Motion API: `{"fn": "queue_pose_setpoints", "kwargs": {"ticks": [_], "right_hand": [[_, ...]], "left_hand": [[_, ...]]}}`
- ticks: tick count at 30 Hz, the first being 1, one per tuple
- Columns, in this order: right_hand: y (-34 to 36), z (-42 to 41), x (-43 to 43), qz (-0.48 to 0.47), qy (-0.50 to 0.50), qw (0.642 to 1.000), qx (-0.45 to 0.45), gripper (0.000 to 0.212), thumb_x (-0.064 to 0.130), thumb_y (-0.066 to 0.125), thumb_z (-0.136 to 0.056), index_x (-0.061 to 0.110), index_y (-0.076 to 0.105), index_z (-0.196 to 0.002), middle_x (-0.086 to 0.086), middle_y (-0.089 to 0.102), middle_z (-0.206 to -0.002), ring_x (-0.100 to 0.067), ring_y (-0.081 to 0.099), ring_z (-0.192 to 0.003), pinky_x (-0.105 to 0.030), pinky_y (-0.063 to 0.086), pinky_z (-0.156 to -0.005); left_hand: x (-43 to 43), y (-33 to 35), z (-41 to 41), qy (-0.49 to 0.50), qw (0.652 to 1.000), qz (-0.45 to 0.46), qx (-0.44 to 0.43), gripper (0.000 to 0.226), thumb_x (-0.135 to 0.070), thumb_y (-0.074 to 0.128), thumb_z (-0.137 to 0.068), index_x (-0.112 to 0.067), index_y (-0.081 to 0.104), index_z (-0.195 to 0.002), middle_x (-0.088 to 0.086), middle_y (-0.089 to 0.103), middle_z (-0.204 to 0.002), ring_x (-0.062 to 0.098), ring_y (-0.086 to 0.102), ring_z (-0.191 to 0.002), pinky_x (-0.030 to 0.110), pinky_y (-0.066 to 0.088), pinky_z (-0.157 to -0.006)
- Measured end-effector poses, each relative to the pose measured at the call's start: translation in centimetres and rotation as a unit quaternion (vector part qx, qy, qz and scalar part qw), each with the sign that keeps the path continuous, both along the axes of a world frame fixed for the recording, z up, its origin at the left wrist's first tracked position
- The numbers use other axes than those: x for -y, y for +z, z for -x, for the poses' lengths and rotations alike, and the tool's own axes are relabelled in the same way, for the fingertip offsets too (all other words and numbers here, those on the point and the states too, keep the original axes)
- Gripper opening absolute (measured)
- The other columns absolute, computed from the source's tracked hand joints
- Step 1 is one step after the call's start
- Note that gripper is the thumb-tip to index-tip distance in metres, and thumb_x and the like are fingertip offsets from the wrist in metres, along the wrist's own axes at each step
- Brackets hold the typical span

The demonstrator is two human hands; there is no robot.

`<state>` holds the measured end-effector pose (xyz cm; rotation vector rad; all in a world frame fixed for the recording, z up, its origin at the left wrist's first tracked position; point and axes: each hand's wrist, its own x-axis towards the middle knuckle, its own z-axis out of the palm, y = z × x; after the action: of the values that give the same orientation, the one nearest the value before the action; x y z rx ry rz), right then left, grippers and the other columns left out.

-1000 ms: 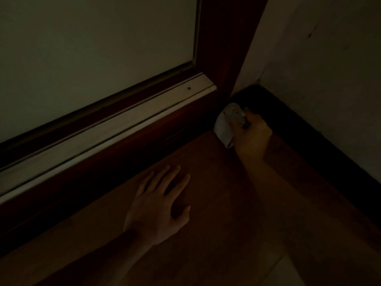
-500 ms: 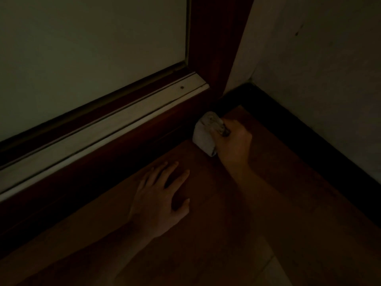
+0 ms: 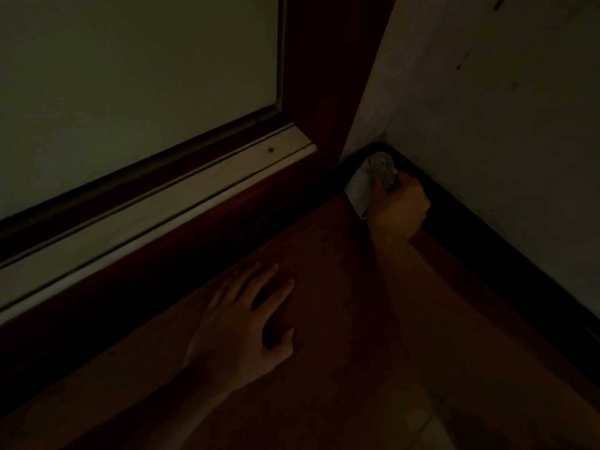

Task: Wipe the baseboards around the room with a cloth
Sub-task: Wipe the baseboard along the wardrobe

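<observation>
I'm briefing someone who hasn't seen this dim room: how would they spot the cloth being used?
Find the corner where the pale wall meets the dark red door frame, and follow the black baseboard down into it. There the right hand presses a bunched cloth against the baseboard. It is the only pale, crumpled thing down low, bright against the black trim and brown floor.

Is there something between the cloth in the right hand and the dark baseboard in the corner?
Nothing visible stands between them. The right hand grips the cloth and presses it against the dark baseboard right at the corner. The left hand lies flat on the floor, well away from it.
</observation>
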<state>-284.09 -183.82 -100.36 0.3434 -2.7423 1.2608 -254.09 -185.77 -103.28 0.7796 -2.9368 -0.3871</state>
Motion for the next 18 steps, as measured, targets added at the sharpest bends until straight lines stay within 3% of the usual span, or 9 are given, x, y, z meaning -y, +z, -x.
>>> {"fn": "queue_pose_setpoints", "kwargs": {"ticks": [2, 5, 11, 15, 18], "right_hand": [[-0.1, -0.2, 0.1, 0.003, -0.01, 1.0, -0.001, 0.034, 0.029, 0.063, -0.095, 0.017, 0.049, -0.066, -0.004, 0.057, -0.078, -0.012, 0.052, -0.067, -0.02, 0.034, -0.05], [0.1, -0.7, 0.2, 0.053, -0.012, 0.998, 0.012, 0.031, 0.027, 0.065, -0.094, 0.013, 0.055, -0.069, -0.002, 0.057, -0.073, -0.007, 0.049, -0.059, -0.017, 0.029, -0.047], [0.1, -2.7, -1.2, 0.102, 0.118, 0.987, 0.028, 0.022, 0.023, 0.07, -0.091, 0.009, 0.065, -0.075, -0.003, 0.063, -0.074, -0.009, 0.055, -0.064, -0.02, 0.043, -0.051], [1.0, -3.0, -0.7, 0.121, 0.073, 0.988, 0.067, 0.026, 0.025, 0.07, -0.091, 0.016, 0.06, -0.069, 0.003, 0.059, -0.069, -0.008, 0.055, -0.062, -0.02, 0.044, -0.052], [0.6, -5.8, -1.0, 0.106, 0.121, 0.986, 0.05, 0.023, 0.027, 0.07, -0.09, 0.017, 0.063, -0.07, 0.004, 0.062, -0.071, -0.007, 0.057, -0.063, -0.018, 0.046, -0.053]], "left_hand": [[0.0, 0.0, 0.0, -0.001, 1.0, 0.001, 0.003, 0.073, -0.069, 0.048, -0.083, -0.04, 0.039, -0.149, -0.005, 0.034, -0.159, 0.02, 0.03, -0.146, 0.046, 0.028, -0.112], [0.0, 0.1, 0.0, -0.001, 1.0, -0.003, -0.004, 0.073, -0.068, 0.048, -0.083, -0.04, 0.04, -0.149, -0.006, 0.034, -0.159, 0.02, 0.03, -0.147, 0.046, 0.028, -0.113], [-0.1, 0.2, 0.0, 0.002, 1.0, -0.018, -0.006, 0.072, -0.067, 0.05, -0.082, -0.04, 0.042, -0.149, -0.006, 0.034, -0.159, 0.02, 0.03, -0.147, 0.048, 0.032, -0.114], [-0.1, 0.1, 0.2, 0.002, 1.0, -0.005, -0.008, 0.073, -0.066, 0.05, -0.081, -0.039, 0.043, -0.148, -0.005, 0.036, -0.158, 0.022, 0.033, -0.146, 0.048, 0.032, -0.113], [-0.2, 0.1, 0.0, 0.004, 1.0, -0.004, -0.013, 0.072, -0.065, 0.051, -0.08, -0.039, 0.044, -0.147, -0.005, 0.038, -0.157, 0.022, 0.034, -0.145, 0.046, 0.03, -0.112]]}}
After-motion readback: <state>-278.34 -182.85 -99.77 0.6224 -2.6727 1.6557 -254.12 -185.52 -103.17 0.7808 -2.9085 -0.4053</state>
